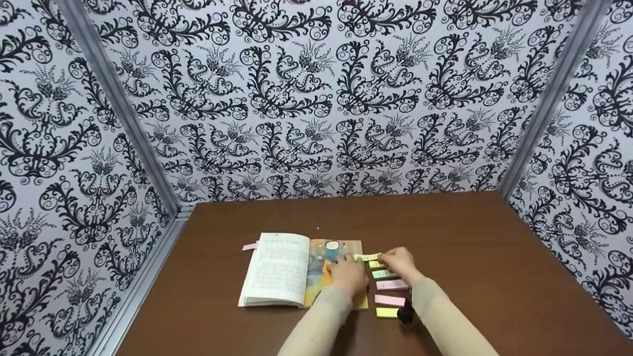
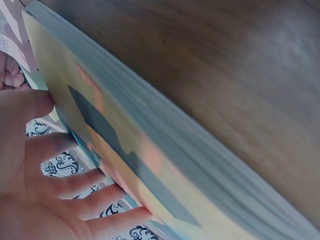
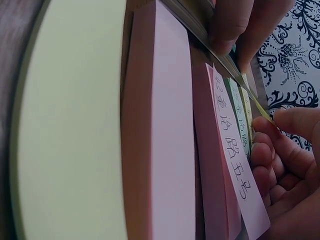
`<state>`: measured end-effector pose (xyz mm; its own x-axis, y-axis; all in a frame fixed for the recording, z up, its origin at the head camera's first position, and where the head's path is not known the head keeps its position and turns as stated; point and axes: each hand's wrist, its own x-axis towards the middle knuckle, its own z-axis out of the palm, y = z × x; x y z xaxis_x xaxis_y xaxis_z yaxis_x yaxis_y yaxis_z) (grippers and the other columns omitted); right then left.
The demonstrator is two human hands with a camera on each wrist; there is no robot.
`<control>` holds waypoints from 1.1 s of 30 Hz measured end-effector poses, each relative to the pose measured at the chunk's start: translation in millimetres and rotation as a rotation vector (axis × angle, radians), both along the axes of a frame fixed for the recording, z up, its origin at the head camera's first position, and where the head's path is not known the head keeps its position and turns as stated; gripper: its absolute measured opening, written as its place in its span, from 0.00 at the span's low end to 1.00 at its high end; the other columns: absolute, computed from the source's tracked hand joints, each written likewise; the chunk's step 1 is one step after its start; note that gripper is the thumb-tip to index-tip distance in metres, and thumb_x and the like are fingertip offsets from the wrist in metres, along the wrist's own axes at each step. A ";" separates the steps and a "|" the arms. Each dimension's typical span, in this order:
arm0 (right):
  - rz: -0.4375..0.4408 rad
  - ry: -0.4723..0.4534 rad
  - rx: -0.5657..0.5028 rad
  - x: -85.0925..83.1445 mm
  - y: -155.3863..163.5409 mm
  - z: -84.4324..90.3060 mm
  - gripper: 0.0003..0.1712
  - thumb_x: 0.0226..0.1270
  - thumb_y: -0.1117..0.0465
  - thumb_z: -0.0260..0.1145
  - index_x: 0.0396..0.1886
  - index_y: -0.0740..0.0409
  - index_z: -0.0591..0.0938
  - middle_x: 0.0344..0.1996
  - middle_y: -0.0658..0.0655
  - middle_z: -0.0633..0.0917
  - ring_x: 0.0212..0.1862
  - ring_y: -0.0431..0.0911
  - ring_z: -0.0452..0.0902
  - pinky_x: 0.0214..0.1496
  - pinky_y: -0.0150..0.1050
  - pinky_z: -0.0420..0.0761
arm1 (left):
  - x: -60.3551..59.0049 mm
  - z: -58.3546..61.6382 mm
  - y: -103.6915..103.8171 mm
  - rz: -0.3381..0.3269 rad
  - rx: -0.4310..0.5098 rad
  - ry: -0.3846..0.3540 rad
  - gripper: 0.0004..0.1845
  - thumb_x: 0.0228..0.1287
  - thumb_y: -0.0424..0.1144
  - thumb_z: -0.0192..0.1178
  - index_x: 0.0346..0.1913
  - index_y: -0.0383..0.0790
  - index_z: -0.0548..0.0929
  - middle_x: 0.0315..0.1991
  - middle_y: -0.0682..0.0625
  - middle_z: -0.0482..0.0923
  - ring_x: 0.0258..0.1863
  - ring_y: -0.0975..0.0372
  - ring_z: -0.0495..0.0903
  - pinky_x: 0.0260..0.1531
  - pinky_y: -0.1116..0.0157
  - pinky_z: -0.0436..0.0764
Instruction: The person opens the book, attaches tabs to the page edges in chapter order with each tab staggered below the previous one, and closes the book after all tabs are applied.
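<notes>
An open book (image 1: 279, 272) lies on the table, text on its left page and a colourful illustrated page (image 1: 316, 291) on its right. Across that illustrated page rests my left hand (image 1: 348, 277); in the left wrist view its fingers (image 2: 95, 202) are spread fairly straight, their tips touching the paper. My right hand (image 1: 399, 262) pinches the outer end of a yellow sticky note strip (image 1: 368, 257) between thumb and forefinger. The strip's other end meets the book's right edge, near my left fingertips. Below my right hand sits a pink sticky note pad (image 3: 232, 155) with handwriting on its top strip.
More sticky note pads line the book's right side: green (image 1: 383, 274), plain pink (image 1: 389, 300) and yellow (image 1: 386, 312). A pink tab (image 1: 249, 246) sticks out of the book's left edge. A black object (image 1: 405, 314) is by my right wrist. Patterned walls (image 1: 306, 99) surround the brown table (image 1: 445, 222).
</notes>
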<state>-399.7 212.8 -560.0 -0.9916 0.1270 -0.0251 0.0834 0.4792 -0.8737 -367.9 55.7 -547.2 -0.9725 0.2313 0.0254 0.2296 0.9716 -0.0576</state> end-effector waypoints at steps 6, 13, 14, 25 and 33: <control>0.021 0.023 0.014 5.1 -7.3 -3.1 0.10 0.57 0.65 0.66 0.21 0.67 0.86 0.14 0.53 0.79 0.16 0.40 0.70 0.19 0.31 0.70 | 2.4 -1.3 -6.6 0.038 0.031 -0.003 0.32 0.57 0.63 0.58 0.63 0.54 0.77 0.55 0.45 0.71 0.50 0.49 0.71 0.33 0.46 0.76; 0.032 0.016 0.017 14.3 -17.4 -11.8 0.10 0.58 0.64 0.66 0.21 0.66 0.86 0.14 0.52 0.80 0.16 0.40 0.72 0.19 0.31 0.71 | 9.5 -9.7 -15.7 0.053 0.028 -0.036 0.37 0.56 0.65 0.57 0.67 0.54 0.73 0.62 0.46 0.69 0.56 0.49 0.69 0.31 0.46 0.75; 0.036 0.012 0.018 14.8 -17.7 -12.6 0.10 0.58 0.64 0.66 0.21 0.66 0.86 0.14 0.52 0.80 0.16 0.40 0.72 0.19 0.31 0.71 | 10.3 -11.7 -17.2 0.046 0.035 -0.031 0.36 0.56 0.65 0.57 0.67 0.53 0.73 0.61 0.45 0.70 0.56 0.48 0.69 0.32 0.45 0.75; 0.076 -0.001 0.004 4.7 4.2 6.4 0.14 0.63 0.62 0.64 0.25 0.70 0.86 0.19 0.58 0.83 0.18 0.43 0.75 0.23 0.35 0.78 | 17.9 -1.2 -29.8 -0.203 0.105 -0.063 0.36 0.56 0.65 0.60 0.61 0.44 0.79 0.60 0.43 0.73 0.57 0.50 0.73 0.46 0.49 0.77; 0.040 0.034 0.022 6.2 12.5 18.8 0.15 0.65 0.60 0.64 0.30 0.70 0.86 0.21 0.58 0.84 0.22 0.44 0.78 0.24 0.35 0.78 | 34.6 10.0 -43.5 -0.386 -0.004 -0.011 0.25 0.44 0.64 0.72 0.30 0.46 0.84 0.32 0.51 0.78 0.33 0.58 0.78 0.33 0.62 0.78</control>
<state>-393.5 225.3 -541.3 -0.9961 0.0871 0.0111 0.0342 0.5003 -0.8652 -333.3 12.2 -537.2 -0.8143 0.5803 0.0134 0.5788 0.8135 -0.0570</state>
